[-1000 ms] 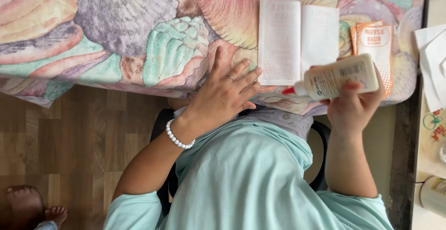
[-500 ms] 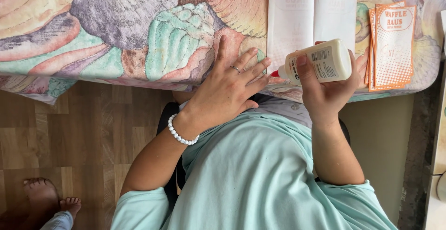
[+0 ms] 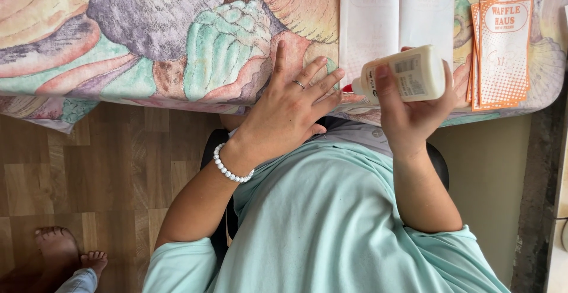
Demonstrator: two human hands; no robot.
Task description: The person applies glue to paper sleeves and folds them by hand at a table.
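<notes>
Cream plastic is what we see first: a bottle [image 3: 405,75] with a red tip, lying on its side in the air, just above the near edge of the table [image 3: 148,50]. Our right hand [image 3: 414,112] grips it from below, the thumb on the front near the neck and the other fingers closed around the back. The red tip points toward our left hand [image 3: 290,112] and is very near its fingertips, but we cannot tell if it touches them.

Our left hand is open and lies flat on the near edge of the table, fingers spread, palm down on the cloth [image 3: 195,39] with big shell patterns. It holds nothing. There is a ring on one finger and a white bead bracelet [image 3: 231,167] on the wrist.

Behind the bottle, an open white booklet [image 3: 396,15] lies on the cloth. Near the right edge of the table, beside the bottle, there are orange and white paper bags [image 3: 502,50] in a small stack.
</notes>
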